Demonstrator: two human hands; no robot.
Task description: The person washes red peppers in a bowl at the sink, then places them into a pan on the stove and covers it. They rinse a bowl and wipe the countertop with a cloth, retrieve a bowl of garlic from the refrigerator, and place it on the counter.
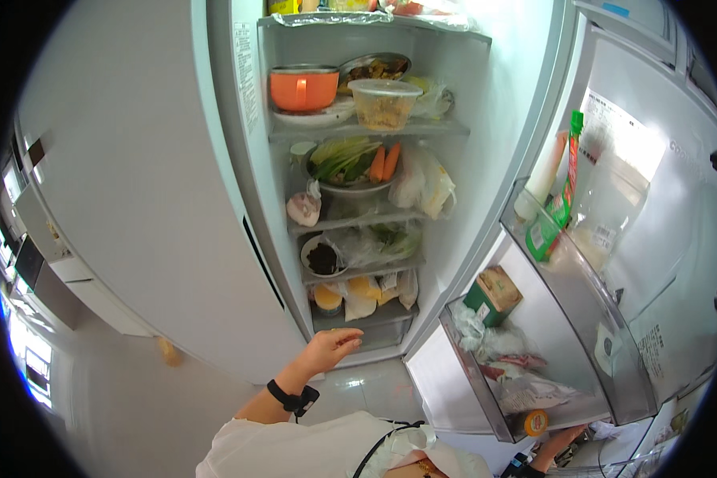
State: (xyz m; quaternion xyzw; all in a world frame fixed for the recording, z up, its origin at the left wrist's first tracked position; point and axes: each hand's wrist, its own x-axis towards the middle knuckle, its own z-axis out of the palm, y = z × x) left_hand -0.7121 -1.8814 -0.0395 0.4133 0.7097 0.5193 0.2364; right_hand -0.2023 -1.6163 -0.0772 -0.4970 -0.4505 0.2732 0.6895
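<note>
An open refrigerator (370, 209) stands in front of me. My left hand (336, 346), loosely bent and with nothing seen in it, is in front of the bottom drawer (388, 334). My right hand (570, 435) is at the lower right, beside the bottom of the opened door (663, 299); its fingers are mostly hidden. On the shelves are an orange pot (303, 88), a lidded plastic container (385, 104), a metal bowl (355, 186) of leafy greens with carrots (385, 162), and a white bowl (322, 258) of dark food beside bagged greens (394, 239).
Door bins hold a green squeeze pouch (552, 221), a green box (493, 296), plastic bags (484, 334) and an orange-lidded jar (536, 422). A closed door panel (137, 179) fills the left. Cluttered items (615, 430) sit near my right hand.
</note>
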